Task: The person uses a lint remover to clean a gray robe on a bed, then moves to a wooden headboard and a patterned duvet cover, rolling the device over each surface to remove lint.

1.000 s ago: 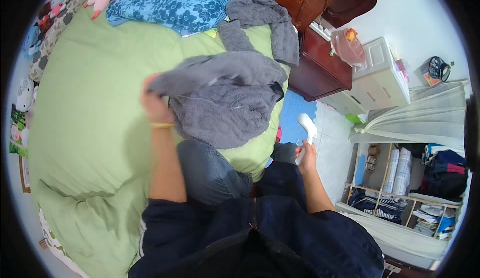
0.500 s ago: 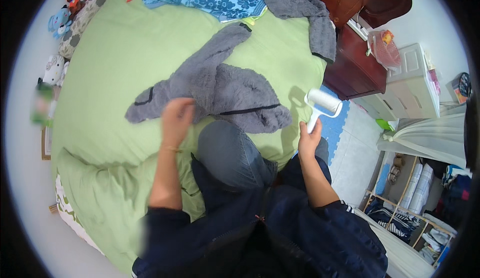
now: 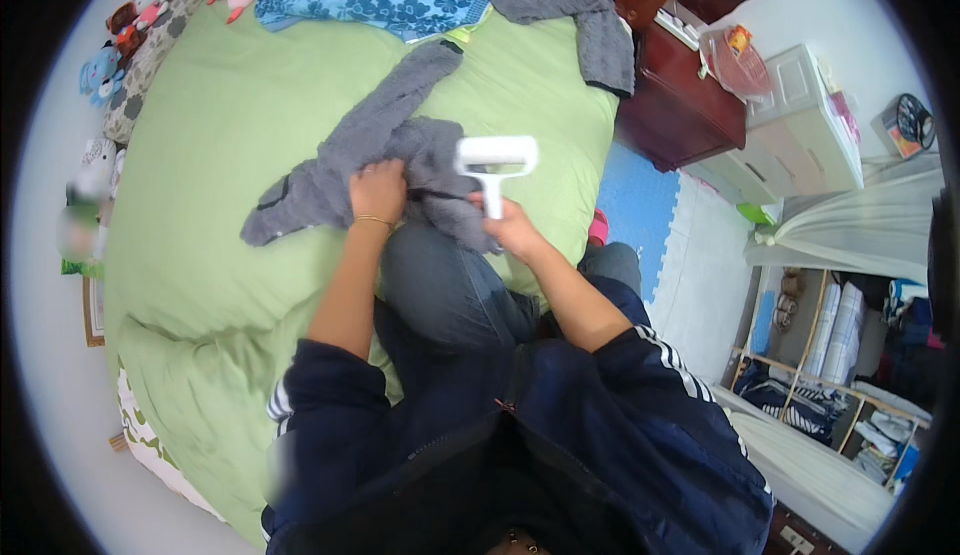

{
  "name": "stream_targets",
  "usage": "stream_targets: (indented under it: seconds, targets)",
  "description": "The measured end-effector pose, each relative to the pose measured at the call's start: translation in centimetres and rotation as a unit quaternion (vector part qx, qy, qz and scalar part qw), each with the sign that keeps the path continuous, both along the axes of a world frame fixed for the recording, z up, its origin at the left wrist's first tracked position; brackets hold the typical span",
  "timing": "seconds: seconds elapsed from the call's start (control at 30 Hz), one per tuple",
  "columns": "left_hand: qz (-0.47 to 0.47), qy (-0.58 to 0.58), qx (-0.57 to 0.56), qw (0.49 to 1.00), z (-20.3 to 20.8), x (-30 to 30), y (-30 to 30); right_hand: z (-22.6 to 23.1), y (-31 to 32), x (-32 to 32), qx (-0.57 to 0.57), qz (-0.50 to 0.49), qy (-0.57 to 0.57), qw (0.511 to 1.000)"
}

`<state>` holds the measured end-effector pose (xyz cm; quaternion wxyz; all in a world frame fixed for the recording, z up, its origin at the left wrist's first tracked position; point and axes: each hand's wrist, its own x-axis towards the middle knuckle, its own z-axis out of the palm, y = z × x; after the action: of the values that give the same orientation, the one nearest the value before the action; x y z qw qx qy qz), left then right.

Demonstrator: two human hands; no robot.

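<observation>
Left hand: the left hand [image 3: 377, 191] presses flat, fingers spread, on a grey fleece garment [image 3: 365, 155].
Right hand: the right hand [image 3: 508, 225] grips a white plastic lint roller [image 3: 494, 163], apparently just above the cloth.
Garment: spread on a light-green bedsheet [image 3: 200, 235].

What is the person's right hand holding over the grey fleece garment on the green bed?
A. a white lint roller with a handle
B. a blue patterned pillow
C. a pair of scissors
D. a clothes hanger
A: the right hand grips the handle of a white lint roller above the grey fleece garment, which the left hand presses down.
</observation>
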<state>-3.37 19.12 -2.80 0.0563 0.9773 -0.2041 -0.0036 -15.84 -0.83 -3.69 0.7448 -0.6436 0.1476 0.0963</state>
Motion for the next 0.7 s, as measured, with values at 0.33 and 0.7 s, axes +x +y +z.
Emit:
stream_targets:
  seconds: [0.33,0.7]
  targets:
    - [-0.007,-0.213,-0.204,0.955,18.6,2.3,5.1,13.2,-4.8,7.7,-0.386,-0.209,-0.151,0.886]
    - [0.198,-0.187,0.052,0.961,37.8,5.1,4.8,33.9,-8.5,17.1,-0.410,-0.367,-0.330,0.767]
